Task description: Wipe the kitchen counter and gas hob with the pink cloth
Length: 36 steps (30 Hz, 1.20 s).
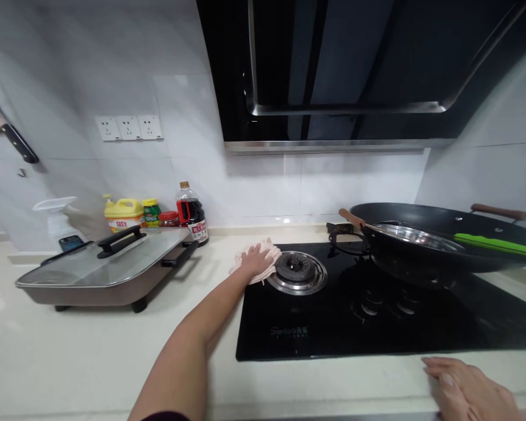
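My left hand [255,261] presses down on a pale pink cloth [269,252], its fingers spread over the bunched fabric. The cloth lies at the back left corner of the black glass gas stove [298,342], partly on the counter and against the left burner [296,270]. My right hand [469,389] rests at the counter's front edge, just in front of the stove, fingers stretched out and holding nothing. The burner is bare, with its metal ring showing. Two control knobs [371,305] are on the stove's middle.
A large black wok [403,266] with a ladle and a green-handled utensil [495,242] covers the right burner. At left stands an electric pan [96,295] with a glass lid. Behind it are a spray bottle [61,222], yellow jug [125,213] and sauce bottle [193,213]. A range hood [333,126] overhangs.
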{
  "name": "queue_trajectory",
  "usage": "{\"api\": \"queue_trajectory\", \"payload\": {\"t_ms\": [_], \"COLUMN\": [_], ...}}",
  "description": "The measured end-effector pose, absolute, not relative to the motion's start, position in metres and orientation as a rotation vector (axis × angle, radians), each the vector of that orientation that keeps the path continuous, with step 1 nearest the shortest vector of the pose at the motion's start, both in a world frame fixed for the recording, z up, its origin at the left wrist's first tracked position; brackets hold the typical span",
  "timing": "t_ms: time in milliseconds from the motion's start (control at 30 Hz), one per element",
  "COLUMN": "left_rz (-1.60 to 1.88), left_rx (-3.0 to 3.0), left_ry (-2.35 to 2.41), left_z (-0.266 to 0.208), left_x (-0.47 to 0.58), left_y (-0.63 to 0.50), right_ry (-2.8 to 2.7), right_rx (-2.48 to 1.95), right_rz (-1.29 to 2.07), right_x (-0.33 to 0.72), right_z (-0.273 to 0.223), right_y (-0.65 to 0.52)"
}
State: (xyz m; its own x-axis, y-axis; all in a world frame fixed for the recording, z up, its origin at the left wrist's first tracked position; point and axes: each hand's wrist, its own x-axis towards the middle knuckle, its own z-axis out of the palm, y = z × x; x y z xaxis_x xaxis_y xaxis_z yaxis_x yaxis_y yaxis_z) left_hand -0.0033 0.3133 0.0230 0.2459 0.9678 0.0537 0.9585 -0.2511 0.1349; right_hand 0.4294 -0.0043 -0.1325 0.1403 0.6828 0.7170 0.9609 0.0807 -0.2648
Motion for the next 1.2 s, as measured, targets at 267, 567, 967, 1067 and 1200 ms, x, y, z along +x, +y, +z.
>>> {"api": "queue_trajectory", "payload": {"t_ms": [267, 567, 967, 1067, 1200], "left_rz": [0.154, 0.157, 0.283, 0.336, 0.337], "left_rx": [2.447, 2.592, 2.847, 2.902, 2.815], "left_ry": [1.860, 1.774, 1.221, 1.134, 1.294], "left_z": [0.020, 0.016, 0.012, 0.015, 0.018], "left_x": [-0.006, 0.020, 0.078, 0.063, 0.019], "left_y": [0.226, 0.151, 0.063, 0.055, 0.066], "right_ry": [-1.515, -1.400, -1.477, -1.541, -1.558], "right_rx": [-1.637, -1.642, -1.674, -1.627, -1.571], "right_rz": [-0.582, -0.663, -0.633, -0.642, -0.659], "right_x": [0.400, 0.368, 0.378, 0.381, 0.380], "right_z": [-0.115, -0.093, -0.101, -0.102, -0.104], "right_y": [0.001, -0.005, -0.002, -0.004, -0.006]}}
